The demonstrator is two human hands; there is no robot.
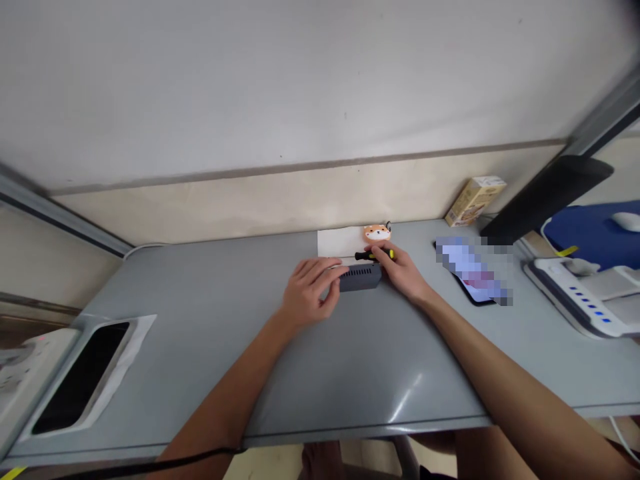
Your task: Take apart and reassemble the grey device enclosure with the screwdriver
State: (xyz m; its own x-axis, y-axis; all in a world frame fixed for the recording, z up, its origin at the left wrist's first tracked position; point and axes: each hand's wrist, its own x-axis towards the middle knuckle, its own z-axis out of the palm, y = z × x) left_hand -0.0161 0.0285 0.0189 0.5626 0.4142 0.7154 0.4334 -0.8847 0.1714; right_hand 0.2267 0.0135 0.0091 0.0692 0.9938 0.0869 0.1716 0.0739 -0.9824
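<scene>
A dark grey slotted box (359, 278) lies on the desk between my two hands. My left hand (311, 291) is closed around its left end, with the thumb on the near side and the fingers over the top. A black and yellow screwdriver (369, 255) is held in my right hand (400, 269), its thin shaft pointing left behind the box. Part of my right hand is beside the box's right end; whether it touches is hard to see. Behind them are a white paper sheet (336, 241) and an orange-and-white animal-face item (377, 233).
On the right are a phone (481, 298) with a blurred screen, a carton (475, 201), a black upright object (545, 200) and a power strip (570, 293). At left lies a black-screened device (83, 377) on white paper. A wall bounds the grey desk (210, 287) at the back.
</scene>
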